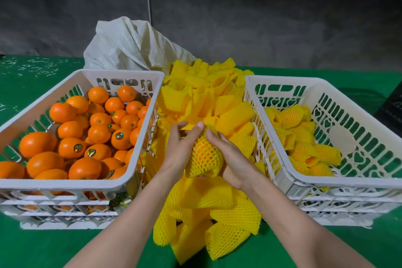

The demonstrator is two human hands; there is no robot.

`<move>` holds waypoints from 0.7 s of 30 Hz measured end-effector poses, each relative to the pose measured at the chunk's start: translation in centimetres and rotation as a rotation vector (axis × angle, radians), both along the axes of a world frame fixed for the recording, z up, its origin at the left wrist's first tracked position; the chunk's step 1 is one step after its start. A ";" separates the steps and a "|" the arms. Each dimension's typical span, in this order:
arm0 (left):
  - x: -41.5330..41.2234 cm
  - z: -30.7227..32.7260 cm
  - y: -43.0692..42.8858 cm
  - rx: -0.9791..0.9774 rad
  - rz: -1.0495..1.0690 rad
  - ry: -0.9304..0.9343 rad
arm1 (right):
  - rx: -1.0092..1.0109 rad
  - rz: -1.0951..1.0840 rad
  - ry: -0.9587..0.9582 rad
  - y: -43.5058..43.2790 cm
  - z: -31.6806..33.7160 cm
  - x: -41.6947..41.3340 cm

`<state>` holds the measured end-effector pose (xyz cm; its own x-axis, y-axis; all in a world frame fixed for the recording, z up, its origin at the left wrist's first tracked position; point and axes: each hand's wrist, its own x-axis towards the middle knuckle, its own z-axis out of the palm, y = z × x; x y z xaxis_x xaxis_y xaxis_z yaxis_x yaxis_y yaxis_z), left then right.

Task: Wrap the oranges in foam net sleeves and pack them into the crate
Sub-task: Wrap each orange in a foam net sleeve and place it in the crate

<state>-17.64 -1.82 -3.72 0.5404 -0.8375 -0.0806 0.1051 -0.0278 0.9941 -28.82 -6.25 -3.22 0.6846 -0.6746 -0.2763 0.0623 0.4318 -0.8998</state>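
Observation:
Between the two crates I hold an orange in a yellow foam net sleeve (204, 155) over the pile of loose sleeves (208, 102). My left hand (178, 150) grips its left side, with thumb and fingers curled over the sleeve's far end. My right hand (230, 156) cups its right side and underside. The white crate on the left (139, 172) is full of bare oranges (71, 137). The white crate on the right (289, 180) holds several wrapped oranges (302, 143) along its left half.
A grey woven sack (130, 48) lies behind the sleeve pile. More yellow sleeves (217, 220) spill toward me over the green table (43, 248). A dark object (391, 111) sits at the far right edge. A dark wall stands behind.

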 end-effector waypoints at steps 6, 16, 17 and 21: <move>-0.3 0.2 0.3 0.194 -0.203 0.001 | -0.240 -0.179 0.143 -0.1 -0.6 -0.4; -1.9 -0.2 -1.3 -0.039 0.087 0.100 | -0.401 -0.200 0.049 -1.1 0.3 -1.6; -2.3 -0.1 -1.8 -0.040 0.135 0.149 | -0.398 -0.225 0.025 -1.7 0.5 -2.2; -5.1 -0.5 -3.5 -0.100 0.128 -0.019 | -0.409 -0.361 -0.004 -5.5 2.4 -5.8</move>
<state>-22.72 -5.31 -4.24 0.6436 -0.7653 0.0105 0.0831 0.0835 0.9930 -34.59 -11.80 -0.82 0.3902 -0.9187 0.0604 0.1456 -0.0032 -0.9893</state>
